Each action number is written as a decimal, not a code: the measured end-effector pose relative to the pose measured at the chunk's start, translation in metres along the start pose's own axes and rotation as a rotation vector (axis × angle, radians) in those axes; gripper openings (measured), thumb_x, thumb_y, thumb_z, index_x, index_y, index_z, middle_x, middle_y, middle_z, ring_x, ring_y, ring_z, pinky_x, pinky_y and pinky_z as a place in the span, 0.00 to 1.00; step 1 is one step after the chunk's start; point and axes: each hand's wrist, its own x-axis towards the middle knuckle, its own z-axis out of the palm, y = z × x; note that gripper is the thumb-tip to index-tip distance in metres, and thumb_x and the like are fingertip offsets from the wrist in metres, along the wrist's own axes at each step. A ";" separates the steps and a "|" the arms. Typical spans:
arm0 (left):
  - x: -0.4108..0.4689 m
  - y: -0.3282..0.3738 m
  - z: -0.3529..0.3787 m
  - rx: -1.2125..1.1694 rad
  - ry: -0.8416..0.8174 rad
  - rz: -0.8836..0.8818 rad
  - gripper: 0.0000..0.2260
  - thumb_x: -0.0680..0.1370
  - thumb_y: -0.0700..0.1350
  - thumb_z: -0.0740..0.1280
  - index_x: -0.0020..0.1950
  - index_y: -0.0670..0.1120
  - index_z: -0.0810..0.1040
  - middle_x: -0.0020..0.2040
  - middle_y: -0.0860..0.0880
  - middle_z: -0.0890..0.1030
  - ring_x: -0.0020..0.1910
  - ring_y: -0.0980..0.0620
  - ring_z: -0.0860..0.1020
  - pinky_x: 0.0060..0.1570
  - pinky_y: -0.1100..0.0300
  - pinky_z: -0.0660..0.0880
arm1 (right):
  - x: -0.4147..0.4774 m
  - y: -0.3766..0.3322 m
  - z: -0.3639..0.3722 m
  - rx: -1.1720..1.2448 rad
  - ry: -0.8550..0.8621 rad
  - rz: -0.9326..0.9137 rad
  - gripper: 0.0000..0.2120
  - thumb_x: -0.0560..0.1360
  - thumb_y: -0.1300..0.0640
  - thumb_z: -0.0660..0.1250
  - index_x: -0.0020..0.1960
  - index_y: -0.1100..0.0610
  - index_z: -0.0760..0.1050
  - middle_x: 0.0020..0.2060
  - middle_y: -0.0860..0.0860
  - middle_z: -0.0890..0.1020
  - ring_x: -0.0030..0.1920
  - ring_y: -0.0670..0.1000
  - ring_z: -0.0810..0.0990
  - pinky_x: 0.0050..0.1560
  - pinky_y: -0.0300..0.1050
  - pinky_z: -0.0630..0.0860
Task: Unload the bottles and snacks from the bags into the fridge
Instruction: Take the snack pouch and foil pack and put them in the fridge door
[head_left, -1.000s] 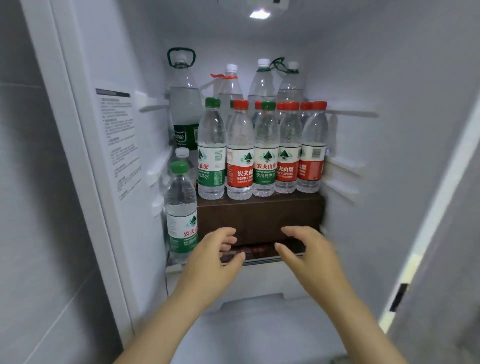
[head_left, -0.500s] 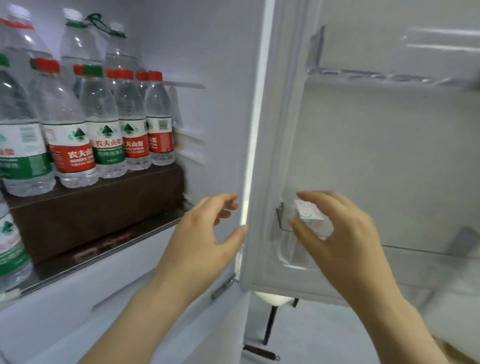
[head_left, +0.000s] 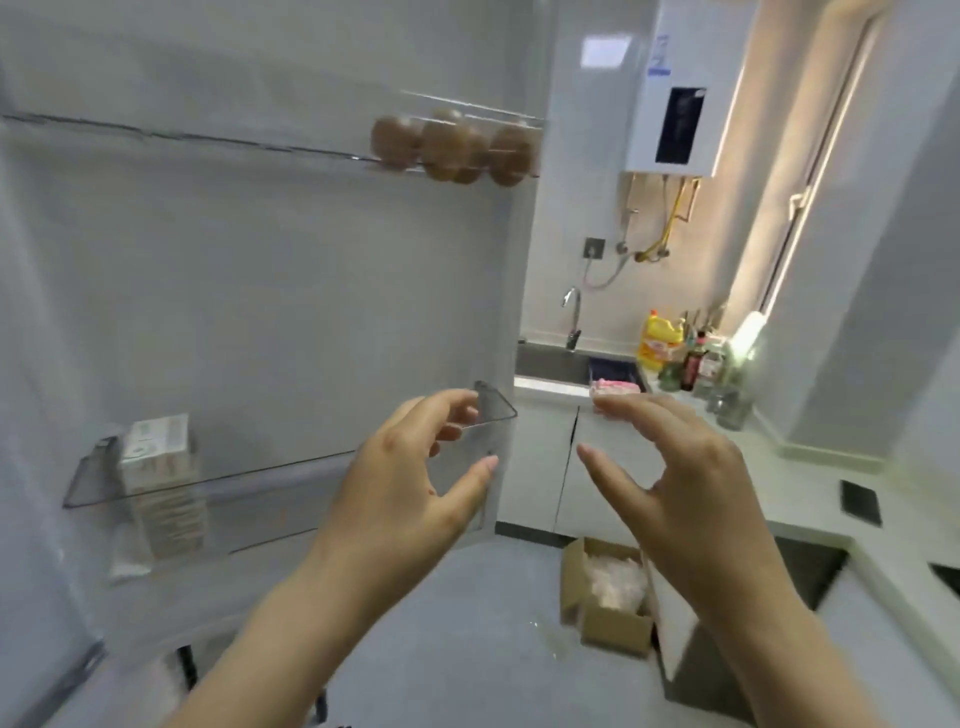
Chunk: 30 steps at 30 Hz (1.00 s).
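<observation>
Both hands up in mid-air, nothing in either.
- Left hand (head_left: 410, 483): released, fingers loosely curved, thumb apart. It sits in front of the right end of the clear door bin (head_left: 208, 480); can't tell if it touches it.
- Right hand (head_left: 675, 478): same pose, empty, just right of the left hand, palms roughly facing each other.

Fridge door (head_left: 260, 286) stands open and fills the left half of view, inner side toward me.
- Upper door shelf (head_left: 182, 137): brown eggs (head_left: 452, 145) at its right end, blurred.
- Door bin: small carton pack (head_left: 156, 467) upright at its left end.

Right of the door's edge:
- Sink (head_left: 550, 364) with faucet (head_left: 571, 317).
- Wall water heater (head_left: 675, 104) above the sink.
- Yellow bottle (head_left: 658, 338) among smaller bottles on the counter (head_left: 810, 493), at its back edge.
- Open cardboard box (head_left: 608, 603) on the floor by the cabinets, pale plastic inside; contents unclear.
</observation>
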 end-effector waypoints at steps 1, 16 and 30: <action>0.004 0.009 0.017 -0.017 -0.022 0.022 0.19 0.72 0.55 0.67 0.61 0.54 0.74 0.55 0.61 0.77 0.54 0.64 0.75 0.57 0.63 0.74 | -0.004 0.014 -0.012 -0.017 0.006 0.018 0.20 0.72 0.52 0.72 0.63 0.55 0.77 0.58 0.49 0.81 0.58 0.48 0.78 0.60 0.46 0.76; 0.037 0.156 0.233 -0.282 -0.381 0.334 0.22 0.74 0.52 0.69 0.67 0.55 0.70 0.57 0.62 0.74 0.55 0.65 0.74 0.56 0.69 0.74 | -0.079 0.169 -0.175 -0.301 0.197 0.400 0.19 0.73 0.51 0.70 0.63 0.52 0.77 0.55 0.43 0.79 0.54 0.35 0.72 0.53 0.18 0.63; 0.061 0.263 0.382 -0.631 -0.711 0.629 0.19 0.74 0.52 0.68 0.65 0.57 0.71 0.57 0.63 0.75 0.56 0.67 0.73 0.58 0.65 0.74 | -0.128 0.229 -0.268 -0.687 0.477 0.763 0.16 0.72 0.52 0.71 0.60 0.48 0.78 0.53 0.38 0.77 0.54 0.34 0.71 0.53 0.16 0.59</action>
